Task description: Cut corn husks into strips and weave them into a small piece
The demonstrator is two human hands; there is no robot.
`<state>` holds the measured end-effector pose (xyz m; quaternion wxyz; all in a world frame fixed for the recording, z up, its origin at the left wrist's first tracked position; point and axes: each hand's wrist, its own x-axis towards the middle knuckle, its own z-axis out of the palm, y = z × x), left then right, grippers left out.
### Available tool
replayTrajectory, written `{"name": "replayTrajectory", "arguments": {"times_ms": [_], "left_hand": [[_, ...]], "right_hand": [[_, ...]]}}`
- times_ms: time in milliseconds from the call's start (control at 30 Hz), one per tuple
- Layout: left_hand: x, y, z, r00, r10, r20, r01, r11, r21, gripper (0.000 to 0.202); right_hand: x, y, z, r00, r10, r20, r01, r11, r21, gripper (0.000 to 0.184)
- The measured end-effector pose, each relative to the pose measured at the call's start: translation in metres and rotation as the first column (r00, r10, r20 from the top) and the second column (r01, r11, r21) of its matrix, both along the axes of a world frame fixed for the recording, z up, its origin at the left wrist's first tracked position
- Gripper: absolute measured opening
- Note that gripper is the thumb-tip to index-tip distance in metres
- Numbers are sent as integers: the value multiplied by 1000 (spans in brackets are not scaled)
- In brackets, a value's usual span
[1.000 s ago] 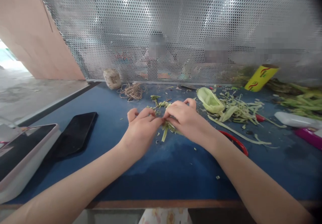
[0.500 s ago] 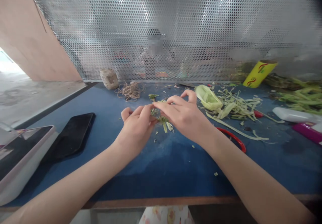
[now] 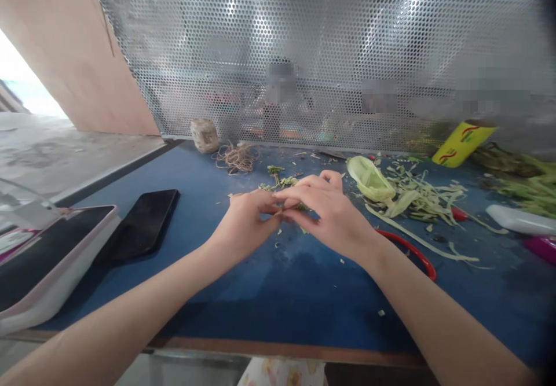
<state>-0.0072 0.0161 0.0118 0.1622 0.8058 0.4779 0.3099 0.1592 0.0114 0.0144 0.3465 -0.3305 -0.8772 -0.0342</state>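
My left hand [image 3: 249,219] and my right hand [image 3: 325,209] meet fingertip to fingertip over the middle of the blue table [image 3: 278,299]. Both are closed in a pinch, with thumbs and fingers pressed close together. A bit of green plant matter shows between the right fingers; what else they hold is hidden. Just beyond the fingertips lie small green sprigs [image 3: 275,172]. To the right of my right hand rest a pale green leafy vegetable piece [image 3: 369,179] and a heap of shredded green strips [image 3: 428,192].
A black phone [image 3: 145,221] and a white-rimmed tray [image 3: 56,270] are at left. Tangled twine [image 3: 237,158] and a cloudy jar [image 3: 204,136] stand by the perforated metal screen [image 3: 330,39]. At right are a red loop handle [image 3: 412,251], a yellow tube [image 3: 464,143] and a white object [image 3: 519,219].
My fingertips have drawn closer together, and the thumbs now show pressed inward. Pale green scraps beneath the hands are mostly covered now. The whole view has shifted slightly.
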Motion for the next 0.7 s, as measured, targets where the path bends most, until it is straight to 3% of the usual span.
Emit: {"name": "replayTrajectory", "arguments": {"times_ms": [233, 400, 533, 700], "left_hand": [[-5, -1, 3, 968, -155, 196, 170, 983, -65, 18], [-8, 1, 5, 959, -185, 216, 201, 978, -55, 20], [-10, 3, 3, 947, -171, 271, 210, 970, -121, 20], [-9, 4, 3, 927, -173, 332, 247, 949, -197, 20]], "right_hand": [[-1, 0, 1, 982, -24, -190, -4, 990, -144, 12], [-3, -2, 2, 989, -11, -147, 1, 998, -68, 10], [-3, -3, 2, 991, -18, -129, 19, 1000, 5, 11], [-2, 1, 2, 982, -54, -181, 49, 998, -33, 9]]}}
